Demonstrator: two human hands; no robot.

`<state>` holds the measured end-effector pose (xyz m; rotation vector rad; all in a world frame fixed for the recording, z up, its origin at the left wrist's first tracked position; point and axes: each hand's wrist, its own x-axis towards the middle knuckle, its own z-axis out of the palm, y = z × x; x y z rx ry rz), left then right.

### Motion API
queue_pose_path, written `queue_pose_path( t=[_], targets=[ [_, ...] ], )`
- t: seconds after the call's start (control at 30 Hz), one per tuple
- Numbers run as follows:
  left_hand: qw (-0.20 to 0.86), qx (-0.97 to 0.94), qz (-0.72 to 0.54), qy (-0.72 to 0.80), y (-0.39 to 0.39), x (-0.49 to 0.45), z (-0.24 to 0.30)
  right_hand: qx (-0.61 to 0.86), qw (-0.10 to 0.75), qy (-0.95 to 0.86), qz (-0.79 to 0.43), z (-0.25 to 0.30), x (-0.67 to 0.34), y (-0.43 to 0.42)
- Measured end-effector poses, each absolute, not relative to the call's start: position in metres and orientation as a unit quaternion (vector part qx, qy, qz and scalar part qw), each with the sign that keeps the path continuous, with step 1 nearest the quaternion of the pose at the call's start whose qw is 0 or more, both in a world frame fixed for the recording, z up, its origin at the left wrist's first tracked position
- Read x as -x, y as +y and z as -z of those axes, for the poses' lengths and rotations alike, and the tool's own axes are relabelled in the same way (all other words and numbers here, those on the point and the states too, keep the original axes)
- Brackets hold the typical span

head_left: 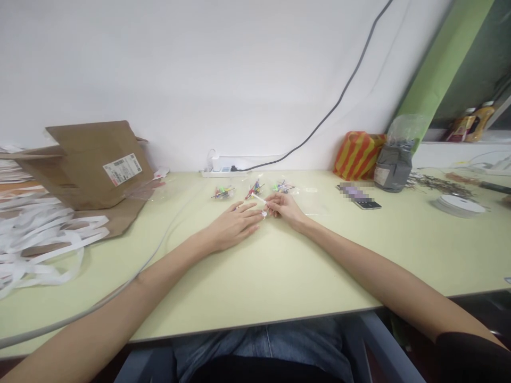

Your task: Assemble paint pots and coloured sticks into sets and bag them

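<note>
1 white stick [258, 199] rests pinched in the right hand [285, 207].

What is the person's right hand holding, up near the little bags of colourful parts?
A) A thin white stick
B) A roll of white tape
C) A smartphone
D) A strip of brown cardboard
A: the right hand pinches a thin white stick between its fingertips.

Pale green table [279, 276] with two bare hands: the right hand [284, 207] pinches a thin white stick [258, 198]; the left hand [233, 226] lies flat just beside it, near three small plastic bags of coloured parts [254, 189].
</note>
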<state>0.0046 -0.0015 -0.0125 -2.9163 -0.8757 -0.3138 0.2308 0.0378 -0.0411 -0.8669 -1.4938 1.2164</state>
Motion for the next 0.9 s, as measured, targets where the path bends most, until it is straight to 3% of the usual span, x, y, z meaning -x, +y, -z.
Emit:
queue_pose_path(
  t=[0.4, 0.9],
  targets=[
    [0.031, 0.950, 0.121, -0.286, -0.008, -0.007, 0.007, 0.337, 0.397, -0.650, -0.553, 0.028, -0.239, 0.033],
    [0.074, 0.917, 0.209, -0.332, -0.005, -0.005, 0.002, 0.371, 0.341, -0.664, -0.552, 0.023, -0.246, 0.032]
  ],
)
